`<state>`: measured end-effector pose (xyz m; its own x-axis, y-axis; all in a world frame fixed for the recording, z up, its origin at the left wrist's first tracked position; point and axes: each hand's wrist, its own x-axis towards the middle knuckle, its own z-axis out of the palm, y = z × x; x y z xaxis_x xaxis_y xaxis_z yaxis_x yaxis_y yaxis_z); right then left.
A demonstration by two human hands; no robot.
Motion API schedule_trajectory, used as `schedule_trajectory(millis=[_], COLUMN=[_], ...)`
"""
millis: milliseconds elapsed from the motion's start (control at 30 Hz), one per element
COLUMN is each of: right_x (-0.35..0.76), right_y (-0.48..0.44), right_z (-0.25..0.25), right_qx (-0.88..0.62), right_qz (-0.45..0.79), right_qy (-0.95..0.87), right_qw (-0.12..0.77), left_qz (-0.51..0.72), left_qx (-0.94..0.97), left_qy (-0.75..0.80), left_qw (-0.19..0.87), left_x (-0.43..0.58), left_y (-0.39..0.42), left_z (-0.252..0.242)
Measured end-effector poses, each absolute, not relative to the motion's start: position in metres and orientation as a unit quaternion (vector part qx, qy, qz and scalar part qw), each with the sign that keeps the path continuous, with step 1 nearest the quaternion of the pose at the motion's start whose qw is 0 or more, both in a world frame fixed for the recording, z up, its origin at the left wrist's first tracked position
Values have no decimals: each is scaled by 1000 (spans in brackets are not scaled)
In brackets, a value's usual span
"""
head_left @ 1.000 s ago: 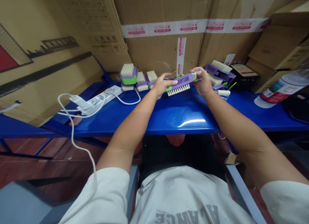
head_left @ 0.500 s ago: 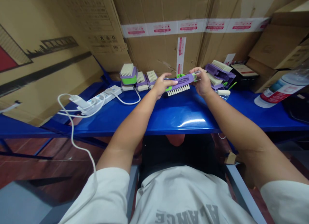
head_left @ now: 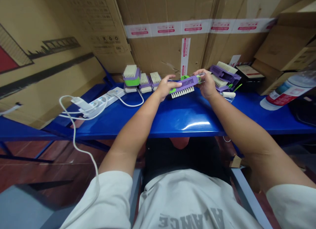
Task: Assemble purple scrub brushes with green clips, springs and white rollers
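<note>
Spanning the scene from left to right, the blue worktop (head_left: 170, 122) carries upturned brushes (head_left: 144, 80) at far left and stacked brushes (head_left: 223, 74) at far right. Between these groups, the left hand (head_left: 165, 88) holds one purple brush (head_left: 185, 83) by its left end, thumb on the slotted face; the right hand (head_left: 206, 85) has its grip around the right end, so neither is nearer. The long axis runs left to right, rising slightly rightward, bristles nearward. Smallest, a green part (head_left: 198, 78) adjoins the right fingers; whether the clear piece there is separate cannot be told.
</note>
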<state>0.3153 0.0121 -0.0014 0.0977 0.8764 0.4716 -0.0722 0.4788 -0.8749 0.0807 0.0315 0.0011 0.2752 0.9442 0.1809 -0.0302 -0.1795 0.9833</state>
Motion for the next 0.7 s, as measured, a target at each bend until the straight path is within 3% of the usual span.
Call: schedule_trajectory(millis=[700], right_x=[316], right_y=[15], right_z=[-5], right_qx=[-363], right_qz=[355], right_qy=[-570], right_qw=[646], left_qz=[462], left_qx=[609], left_qy=[382], left_qw=[519], left_x=[81], left_y=[28], left_z=[3])
